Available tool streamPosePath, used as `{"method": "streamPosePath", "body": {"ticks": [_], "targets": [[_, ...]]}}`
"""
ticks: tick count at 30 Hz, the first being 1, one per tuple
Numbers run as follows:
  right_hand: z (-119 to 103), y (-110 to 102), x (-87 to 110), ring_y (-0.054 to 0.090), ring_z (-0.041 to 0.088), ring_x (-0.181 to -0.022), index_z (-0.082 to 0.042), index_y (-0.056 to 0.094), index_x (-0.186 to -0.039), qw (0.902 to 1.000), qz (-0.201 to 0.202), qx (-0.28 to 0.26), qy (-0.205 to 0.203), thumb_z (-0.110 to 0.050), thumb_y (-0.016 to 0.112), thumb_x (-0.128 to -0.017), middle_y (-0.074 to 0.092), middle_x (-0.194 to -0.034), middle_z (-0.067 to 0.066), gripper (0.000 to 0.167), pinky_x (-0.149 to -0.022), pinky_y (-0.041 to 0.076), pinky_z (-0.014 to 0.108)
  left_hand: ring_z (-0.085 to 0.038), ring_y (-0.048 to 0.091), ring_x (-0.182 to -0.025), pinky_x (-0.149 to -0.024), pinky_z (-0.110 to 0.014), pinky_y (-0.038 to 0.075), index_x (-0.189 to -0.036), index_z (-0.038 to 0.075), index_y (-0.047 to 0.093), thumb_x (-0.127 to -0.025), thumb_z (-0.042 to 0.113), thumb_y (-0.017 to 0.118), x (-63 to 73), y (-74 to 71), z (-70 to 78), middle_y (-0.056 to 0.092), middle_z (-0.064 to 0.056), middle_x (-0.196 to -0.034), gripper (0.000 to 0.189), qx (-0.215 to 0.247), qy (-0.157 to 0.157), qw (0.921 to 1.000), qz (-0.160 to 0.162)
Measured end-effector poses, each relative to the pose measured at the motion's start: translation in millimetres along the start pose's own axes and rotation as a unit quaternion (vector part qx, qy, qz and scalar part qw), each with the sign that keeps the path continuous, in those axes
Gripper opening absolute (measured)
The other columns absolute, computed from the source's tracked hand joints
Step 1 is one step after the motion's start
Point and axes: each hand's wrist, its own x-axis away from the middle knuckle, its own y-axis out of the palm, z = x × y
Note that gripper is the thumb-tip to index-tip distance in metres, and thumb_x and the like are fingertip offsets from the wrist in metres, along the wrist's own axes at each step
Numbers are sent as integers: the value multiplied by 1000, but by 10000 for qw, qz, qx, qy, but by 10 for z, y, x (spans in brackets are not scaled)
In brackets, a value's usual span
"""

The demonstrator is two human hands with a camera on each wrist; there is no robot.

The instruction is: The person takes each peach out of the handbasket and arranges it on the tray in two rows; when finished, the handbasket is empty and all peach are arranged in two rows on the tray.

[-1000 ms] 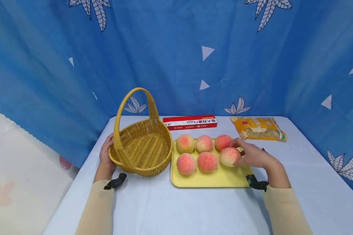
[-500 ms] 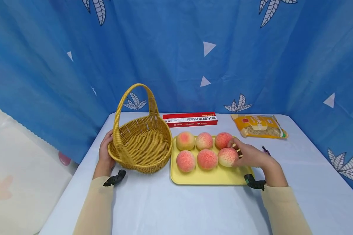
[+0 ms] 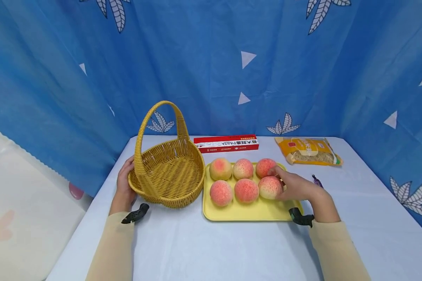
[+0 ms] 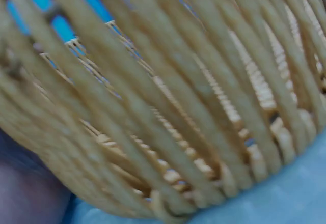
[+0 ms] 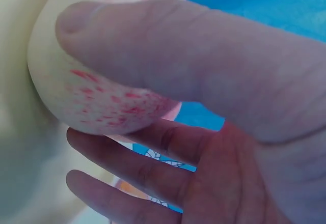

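Note:
A yellow wicker basket (image 3: 174, 177) with a tall arched handle stands left of a yellow tray (image 3: 242, 214). My left hand (image 3: 124, 181) holds the outside of the basket's left wall, its fingers partly hidden behind the rim. Close woven strands of the basket (image 4: 168, 102) fill the left wrist view. Several pink-and-cream peaches, among them this one (image 3: 246, 190), sit in two rows on the tray. At the right end of the front row, my right hand (image 3: 295, 186) grips a paler peach (image 3: 270, 187). The right wrist view has the thumb across that peach (image 5: 97, 91) and fingers on its other side.
Behind the tray lies a red pasta box (image 3: 226, 144). An orange bag of grain (image 3: 308, 151) is at the back right, and a small purple item (image 3: 317, 181) lies beyond the right wrist. A blue curtain (image 3: 211, 70) hangs behind the white table (image 3: 211, 249).
My right hand has shifted slightly left with the paler peach, bringing it nearer the middle peach of the front row. The left hand and basket stay nearly in place; the head view has tilted a little.

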Motion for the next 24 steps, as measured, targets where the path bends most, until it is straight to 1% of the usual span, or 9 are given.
{"method": "streamPosePath", "body": {"ticks": [4,6,8,10,14,17,19,22,24], "targets": [[-13,-28,14,58,34,-117,-12,39,-137,10000,1,-30,78,-17,83,-80,54,-135,19,72,-100,50,55,-4,65,-98,-83,-17,54,-138,21,55,-104,21,51,-25,-27,96,63,9,-121,34,-316,-158,9991,246],[-7,-40,18,58,36,-118,-11,40,-137,9999,36,-55,80,-17,82,-80,54,-134,20,71,-99,51,55,-4,64,-105,-85,-17,54,-140,19,54,-104,24,52,-17,-15,170,62,9,-126,36,-664,-88,9968,427],[-5,-58,26,59,37,-119,-11,41,-137,9999,92,-52,58,-18,82,-81,54,-134,20,70,-98,51,54,-7,62,-114,-89,-17,52,-141,18,54,-105,28,51,12,45,262,61,6,-133,37,-1141,189,9911,666],[-14,-88,48,58,39,-119,-10,41,-139,9998,166,-24,53,-20,81,-83,55,-134,21,70,-97,52,53,-11,61,-119,-96,-21,50,-140,14,54,-105,27,49,53,141,386,61,3,-137,38,-1350,624,9841,974],[-29,-155,96,56,41,-121,-7,44,-141,9983,557,165,63,-25,77,-87,55,-136,23,66,-96,52,54,-18,62,-120,-103,-32,45,-133,10,59,-105,20,50,185,440,672,64,-4,-135,32,-1593,1955,9567,1454],[-33,-181,112,53,43,-123,-4,47,-140,9948,973,293,117,-29,76,-89,52,-140,25,64,-97,50,57,-21,61,-121,-104,-34,43,-130,8,61,-103,12,49,339,699,849,65,-6,-132,30,-1875,2926,9264,1449],[-51,-188,108,51,45,-125,-3,47,-141,9925,1177,293,173,-31,74,-90,50,-142,25,64,-98,49,60,-21,58,-123,-105,-32,42,-131,6,61,-102,7,47,447,871,932,64,-7,-133,32,-2079,3359,9090,1332],[-97,-203,90,47,47,-129,-4,44,-144,9905,1322,315,195,-33,73,-91,45,-146,25,67,-100,46,63,-20,54,-128,-110,-32,39,-134,5,59,-101,2,45,589,1100,992,61,-8,-137,36,-2333,3772,8901,1048],[-135,-220,76,44,47,-132,-5,42,-146,9895,1385,371,182,-33,72,-91,42,-148,25,69,-101,44,65,-18,52,-131,-112,-31,37,-136,4,57,-99,2,45,667,1243,1006,59,-8,-140,39,-2631,4009,8733,866]]}}
